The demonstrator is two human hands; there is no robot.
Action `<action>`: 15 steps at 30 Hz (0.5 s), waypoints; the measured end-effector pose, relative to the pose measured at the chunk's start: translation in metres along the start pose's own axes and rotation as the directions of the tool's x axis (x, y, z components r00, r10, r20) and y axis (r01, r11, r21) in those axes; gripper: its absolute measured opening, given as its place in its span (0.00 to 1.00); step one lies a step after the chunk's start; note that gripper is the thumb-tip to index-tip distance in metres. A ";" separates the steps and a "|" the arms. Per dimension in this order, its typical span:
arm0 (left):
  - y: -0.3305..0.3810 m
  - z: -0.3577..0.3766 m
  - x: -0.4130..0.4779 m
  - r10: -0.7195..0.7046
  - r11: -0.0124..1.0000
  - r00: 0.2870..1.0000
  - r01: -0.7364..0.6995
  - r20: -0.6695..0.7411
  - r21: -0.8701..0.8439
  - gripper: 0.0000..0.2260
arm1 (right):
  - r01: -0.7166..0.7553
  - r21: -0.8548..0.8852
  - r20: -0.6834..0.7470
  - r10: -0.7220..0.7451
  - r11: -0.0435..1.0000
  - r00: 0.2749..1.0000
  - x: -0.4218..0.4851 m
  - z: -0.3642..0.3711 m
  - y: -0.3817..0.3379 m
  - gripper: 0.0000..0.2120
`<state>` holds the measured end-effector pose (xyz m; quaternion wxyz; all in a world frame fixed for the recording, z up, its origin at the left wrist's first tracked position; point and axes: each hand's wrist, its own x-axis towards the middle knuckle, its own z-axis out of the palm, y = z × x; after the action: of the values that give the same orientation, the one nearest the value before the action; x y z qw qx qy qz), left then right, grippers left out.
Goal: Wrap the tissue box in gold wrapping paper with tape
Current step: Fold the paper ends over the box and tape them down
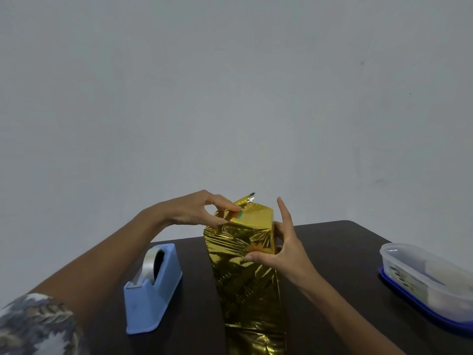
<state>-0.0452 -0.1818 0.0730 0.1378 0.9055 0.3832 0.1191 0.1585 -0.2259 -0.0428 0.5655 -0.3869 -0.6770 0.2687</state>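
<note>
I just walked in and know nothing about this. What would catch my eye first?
The shiny gold-wrapped box stands upright at the middle of the dark table, its foil trailing toward the camera. The left hand pinches the paper at its top edge, while the right hand grips its right side. A blue tape dispenser sits to its left, and a clear plastic container at the far right.

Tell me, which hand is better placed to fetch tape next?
Probably the left hand: the tape dispenser sits on its side of the gold-wrapped box, while the right hand braces the other side. The left must first release the top fold.
</note>
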 end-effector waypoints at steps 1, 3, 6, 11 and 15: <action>0.000 0.001 0.000 -0.002 1.000 1.000 0.002 -0.007 0.011 0.25 | 0.003 0.004 0.008 -0.003 1.000 1.000 0.000 0.000 0.001 0.56; 0.000 0.005 -0.001 -0.007 1.000 1.000 0.007 -0.024 0.017 0.30 | -0.018 0.010 0.045 0.017 1.000 0.999 -0.001 -0.002 0.002 0.59; -0.001 0.010 -0.003 0.000 1.000 0.999 -0.001 -0.051 -0.014 0.29 | -0.035 0.045 0.192 0.026 0.998 0.981 0.000 -0.009 0.003 0.63; -0.005 0.018 -0.007 -0.015 1.000 0.996 0.016 -0.085 0.012 0.32 | -0.015 0.077 0.021 0.014 0.997 1.000 0.011 -0.015 -0.025 0.31; -0.006 0.029 -0.004 -0.001 1.000 0.989 0.002 -0.148 0.002 0.34 | 0.104 -0.094 0.033 -0.101 0.990 0.994 0.025 -0.011 -0.054 0.15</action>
<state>-0.0428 -0.1855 0.0438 0.1083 0.8940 0.3931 0.1855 0.1554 -0.2354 0.0166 0.5496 -0.3745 -0.7160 0.2120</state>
